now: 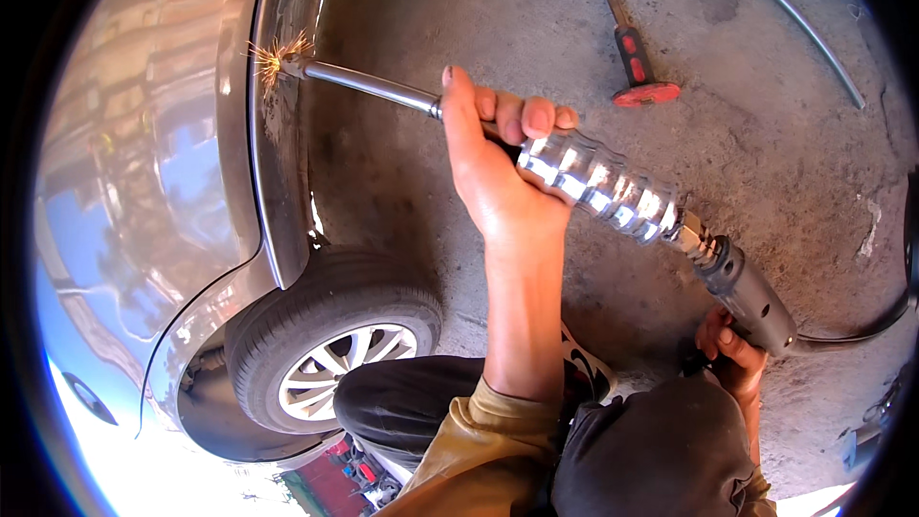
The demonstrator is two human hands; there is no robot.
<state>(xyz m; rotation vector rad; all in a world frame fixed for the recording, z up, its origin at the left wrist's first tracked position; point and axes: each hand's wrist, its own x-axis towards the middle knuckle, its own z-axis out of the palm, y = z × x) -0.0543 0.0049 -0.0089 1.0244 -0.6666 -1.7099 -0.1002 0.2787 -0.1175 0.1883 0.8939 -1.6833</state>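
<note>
A slide-hammer dent puller point(603, 182) with a ribbed, shiny metal weight slants across the view. Its thin rod points left, and the tip touches the lower sill point(285, 134) of a silver-grey car. Orange sparks point(274, 59) spray from that contact. My left hand point(507, 158) is closed around the rod just ahead of the ribbed weight, thumb up along it. At the tool's dark grey rear end, my right hand point(735, 354) has its fingers curled against the handle, close to my knee. Part of that hand and its grip is hidden.
The car's wheel point(359, 364) stands left of my bent legs. On the concrete floor lie a chisel point(632, 53) with a red-and-black grip and a long bent metal bar point(804, 24). A black cable point(862, 330) runs right from the tool.
</note>
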